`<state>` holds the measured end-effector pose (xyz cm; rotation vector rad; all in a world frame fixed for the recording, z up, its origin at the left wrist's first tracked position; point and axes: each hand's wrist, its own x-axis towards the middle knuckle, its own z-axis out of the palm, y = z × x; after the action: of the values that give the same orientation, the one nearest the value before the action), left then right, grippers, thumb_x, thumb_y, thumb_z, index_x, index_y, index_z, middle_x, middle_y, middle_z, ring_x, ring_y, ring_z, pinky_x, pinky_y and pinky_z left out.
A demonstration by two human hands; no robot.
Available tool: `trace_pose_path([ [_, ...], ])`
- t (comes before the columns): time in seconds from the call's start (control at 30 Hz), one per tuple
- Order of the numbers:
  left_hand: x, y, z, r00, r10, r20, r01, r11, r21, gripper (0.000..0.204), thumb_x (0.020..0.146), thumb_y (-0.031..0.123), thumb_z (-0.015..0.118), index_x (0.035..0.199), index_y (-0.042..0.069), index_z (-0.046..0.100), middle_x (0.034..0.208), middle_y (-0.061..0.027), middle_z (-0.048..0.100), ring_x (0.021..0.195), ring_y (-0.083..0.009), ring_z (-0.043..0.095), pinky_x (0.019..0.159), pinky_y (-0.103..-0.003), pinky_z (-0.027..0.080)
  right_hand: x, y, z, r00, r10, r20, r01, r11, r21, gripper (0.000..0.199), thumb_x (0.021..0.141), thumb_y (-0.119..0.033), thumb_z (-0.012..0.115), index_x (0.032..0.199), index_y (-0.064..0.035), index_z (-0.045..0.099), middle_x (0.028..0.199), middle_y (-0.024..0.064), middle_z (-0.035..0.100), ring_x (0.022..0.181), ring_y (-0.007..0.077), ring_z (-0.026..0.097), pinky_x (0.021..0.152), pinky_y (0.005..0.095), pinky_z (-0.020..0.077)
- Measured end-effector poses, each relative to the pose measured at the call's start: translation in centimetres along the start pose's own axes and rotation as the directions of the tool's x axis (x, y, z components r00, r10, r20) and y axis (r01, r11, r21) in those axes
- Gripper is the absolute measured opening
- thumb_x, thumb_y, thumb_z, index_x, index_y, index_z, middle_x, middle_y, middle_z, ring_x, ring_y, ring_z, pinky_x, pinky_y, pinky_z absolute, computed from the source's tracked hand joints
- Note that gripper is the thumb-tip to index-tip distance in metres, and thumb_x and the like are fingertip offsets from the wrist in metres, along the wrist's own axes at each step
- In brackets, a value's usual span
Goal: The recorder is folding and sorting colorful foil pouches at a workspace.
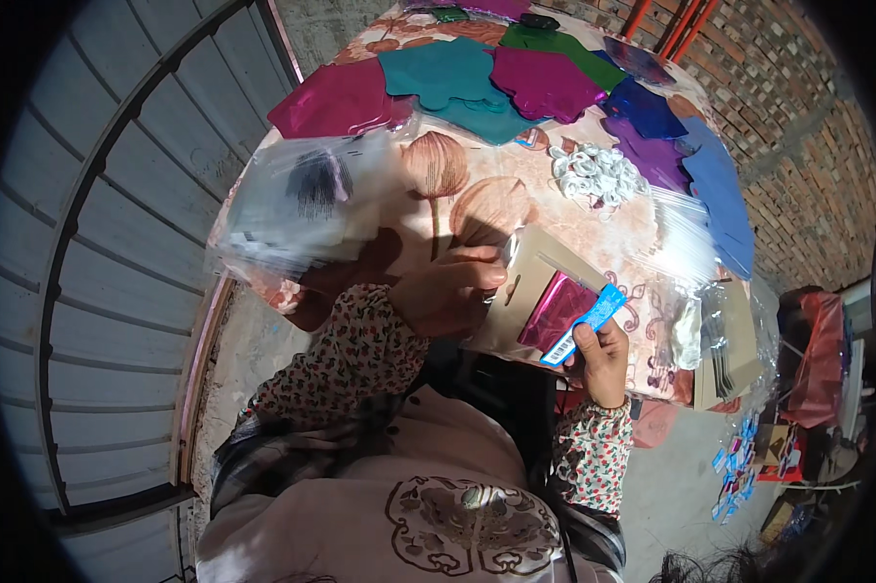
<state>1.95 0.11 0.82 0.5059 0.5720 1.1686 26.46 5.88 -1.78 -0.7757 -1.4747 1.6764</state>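
A flat beige card packet (532, 262) is held at the table's near edge, tilted. On it lie a folded magenta foil piece (557, 309) and a blue label strip (593, 321) with a barcode. My right hand (605, 361) grips the packet's lower right, thumb on top of the blue strip. At the packet's left edge my left hand (454, 291) has its fingers pinched together, with a bit of clear film showing by the fingertips. How much of the packet lies between those fingers is partly hidden.
A stack of clear plastic bags (302, 199) lies at left. Foil pieces in teal (448, 83), magenta (545, 85) and purple (647, 146) cover the far side. White loops (598, 177) sit in a pile, with white sticks (681, 233) and beige cards (739, 335) at right.
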Motion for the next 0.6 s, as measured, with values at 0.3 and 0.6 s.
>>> trace_pose_path([
  [0.3,-1.3,1.3,0.7,0.951,0.282,-0.129,-0.114,0.705,0.7,0.02,0.084,0.016,0.062,0.095,-0.001,0.062,0.07,0.0025,0.057,0.06,-0.0026,0.048,0.055,-0.02,0.04,-0.1,0.3,0.2,0.993,-0.022,-0.112,0.019,1.0,-0.025,0.019,0.09,-0.021,0.059,0.092,-0.0025,0.057,0.068,0.0002,0.057,0.049,0.0058,0.048,0.044,0.0204,0.039],
  [0.6,-1.3,0.2,0.8,0.864,0.491,-0.109,-0.252,0.61,0.751,0.022,0.083,0.015,0.064,0.096,-0.003,0.063,0.069,0.0023,0.057,0.061,-0.0039,0.048,0.055,-0.021,0.04,0.2,0.5,0.4,0.987,-0.083,-0.136,0.071,0.993,-0.094,0.019,0.09,-0.021,0.059,0.093,-0.0031,0.058,0.067,-0.0007,0.057,0.048,0.005,0.047,0.043,0.0199,0.0378],
])
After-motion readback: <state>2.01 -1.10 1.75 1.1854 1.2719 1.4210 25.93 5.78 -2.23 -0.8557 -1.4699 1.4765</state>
